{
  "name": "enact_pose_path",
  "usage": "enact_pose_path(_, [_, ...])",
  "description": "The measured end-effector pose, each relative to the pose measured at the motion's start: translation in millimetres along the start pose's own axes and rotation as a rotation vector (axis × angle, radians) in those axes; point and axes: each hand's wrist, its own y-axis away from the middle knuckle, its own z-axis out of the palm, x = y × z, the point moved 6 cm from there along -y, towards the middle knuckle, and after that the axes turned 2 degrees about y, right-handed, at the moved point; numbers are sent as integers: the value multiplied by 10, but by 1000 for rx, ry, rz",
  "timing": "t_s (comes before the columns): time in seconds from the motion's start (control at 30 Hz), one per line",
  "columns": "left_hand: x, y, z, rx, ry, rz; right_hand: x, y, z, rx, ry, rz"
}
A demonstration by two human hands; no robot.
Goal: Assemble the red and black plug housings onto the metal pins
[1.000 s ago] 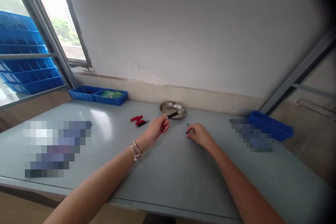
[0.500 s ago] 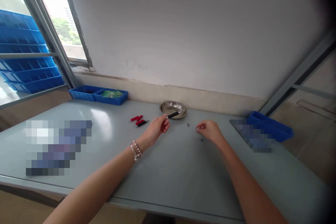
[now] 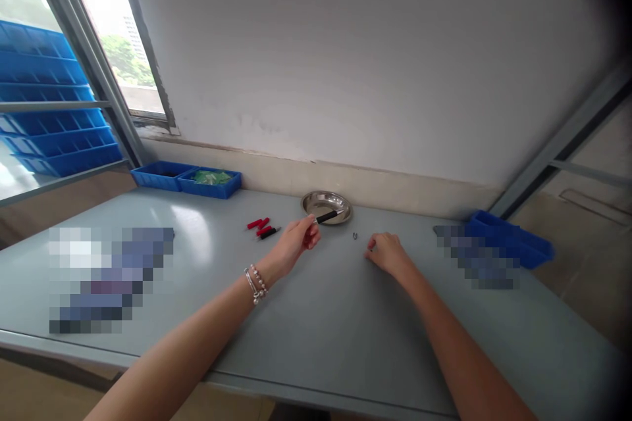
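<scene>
My left hand (image 3: 296,243) pinches a slim black-handled tool (image 3: 326,216) with a metal tip, held just in front of a round steel dish (image 3: 326,200) at the back of the grey table (image 3: 316,342). Beaded bracelets ring that wrist. My right hand (image 3: 388,253) rests knuckles-up on the table with its fingers curled; what they hold, if anything, is too small to name. A tiny metal part (image 3: 355,235) lies on the table between the two hands. Two red pieces and one black piece (image 3: 261,227) lie left of my left hand.
Two blue bins (image 3: 187,179), one with green parts, stand at the back left under the window. More blue trays (image 3: 49,112) are stacked outside the frame at left. A blue bin (image 3: 513,240) stands at the right edge. Blurred patches cover spots at the table's left and right.
My right hand went right, away from the small part, then came back left and down onto the table. A dark speck seen beside it half a second ago no longer shows. My left hand stayed put.
</scene>
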Motion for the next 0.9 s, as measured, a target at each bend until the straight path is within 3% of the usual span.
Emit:
enact_pose_path(0.33, [49,30,33,0,3,18,-243,-91,26,190,87,51])
enact_pose_path(0.9, [155,60,24,1,4,43,-278,-249,89,84,181,-28])
